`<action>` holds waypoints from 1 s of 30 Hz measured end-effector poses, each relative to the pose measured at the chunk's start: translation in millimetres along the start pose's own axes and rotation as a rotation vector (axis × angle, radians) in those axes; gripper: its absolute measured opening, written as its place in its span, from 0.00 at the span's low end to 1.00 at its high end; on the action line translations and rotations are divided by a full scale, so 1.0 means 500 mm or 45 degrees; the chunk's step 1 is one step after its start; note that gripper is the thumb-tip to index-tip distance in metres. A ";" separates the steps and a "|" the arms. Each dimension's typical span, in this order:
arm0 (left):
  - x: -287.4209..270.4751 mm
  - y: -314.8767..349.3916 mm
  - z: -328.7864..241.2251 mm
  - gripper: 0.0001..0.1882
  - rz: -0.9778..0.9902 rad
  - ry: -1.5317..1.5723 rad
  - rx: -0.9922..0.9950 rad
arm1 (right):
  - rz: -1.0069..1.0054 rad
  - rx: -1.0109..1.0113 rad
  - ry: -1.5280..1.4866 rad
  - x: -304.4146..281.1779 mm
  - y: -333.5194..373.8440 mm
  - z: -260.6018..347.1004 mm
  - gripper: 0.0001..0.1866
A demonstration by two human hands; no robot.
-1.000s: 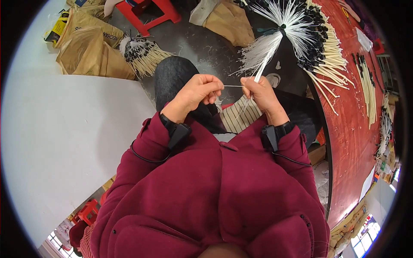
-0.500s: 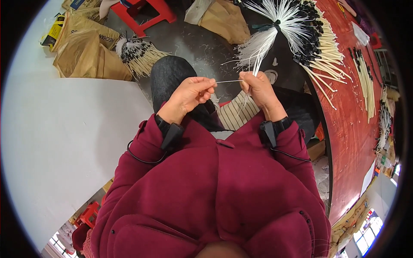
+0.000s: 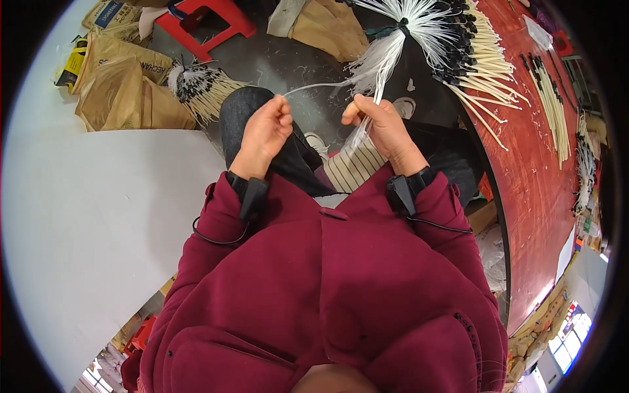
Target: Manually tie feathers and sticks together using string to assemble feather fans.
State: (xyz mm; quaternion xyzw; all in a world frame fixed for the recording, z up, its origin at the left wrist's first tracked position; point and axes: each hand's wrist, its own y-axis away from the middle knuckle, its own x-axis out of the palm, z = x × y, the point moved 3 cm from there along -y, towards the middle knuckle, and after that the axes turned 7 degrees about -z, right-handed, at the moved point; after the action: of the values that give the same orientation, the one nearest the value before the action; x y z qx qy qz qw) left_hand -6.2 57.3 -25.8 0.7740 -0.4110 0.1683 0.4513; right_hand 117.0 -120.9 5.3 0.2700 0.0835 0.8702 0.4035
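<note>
My left hand [image 3: 265, 131] is closed in a pinch above my left knee, holding one end of a thin white wire [image 3: 314, 85]. That wire curves across to the white strands [image 3: 383, 78] above my right hand. My right hand [image 3: 386, 131] has curled fingers around a few of these strands, and their loose ends hang below it over a striped sock. The strands run up to a large white wire bundle [image 3: 426, 19], cinched by a dark tie [image 3: 402, 26]. Its fanned wires end in black connectors with cream-coloured sleeves [image 3: 488, 72] along the red table.
The red table [image 3: 534, 216] curves along my right, with more cream sleeves [image 3: 553, 118] on it. To my left is a white board surface [image 3: 98, 209]. Brown bags [image 3: 124, 98], another wire bundle [image 3: 200, 88] and a red stool [image 3: 203, 26] stand beyond.
The wire, stretched straight between my hands before, now arcs from my left hand to the strands above my right. My left hand has moved up and left; the right fingers have loosened from that wire.
</note>
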 end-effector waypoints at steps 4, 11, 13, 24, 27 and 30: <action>0.063 0.038 0.021 0.09 -0.329 -0.287 0.110 | 0.073 -0.073 0.052 -0.005 -0.004 -0.002 0.19; 0.167 0.067 0.085 0.08 0.205 -1.101 0.189 | 0.081 0.030 -0.032 0.001 0.013 -0.006 0.21; 0.158 0.060 0.092 0.07 0.174 -0.877 0.073 | 0.074 0.026 -0.021 -0.003 0.011 -0.006 0.21; 0.126 0.051 0.056 0.07 0.002 -0.799 -0.030 | -0.048 -0.040 0.269 -0.026 -0.010 -0.019 0.21; 0.116 0.044 0.042 0.06 0.004 -0.975 0.143 | -0.095 -0.210 0.489 -0.032 -0.016 -0.007 0.21; 0.102 0.056 0.040 0.05 0.020 -0.859 0.026 | -0.111 -0.345 0.474 -0.014 -0.015 0.001 0.23</action>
State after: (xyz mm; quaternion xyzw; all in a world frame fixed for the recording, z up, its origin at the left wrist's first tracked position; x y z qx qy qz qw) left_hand 0.3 8.7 11.5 0.7873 -0.5416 -0.0899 0.2807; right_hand 125.8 -121.2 0.5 0.0443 0.0503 0.8901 0.4508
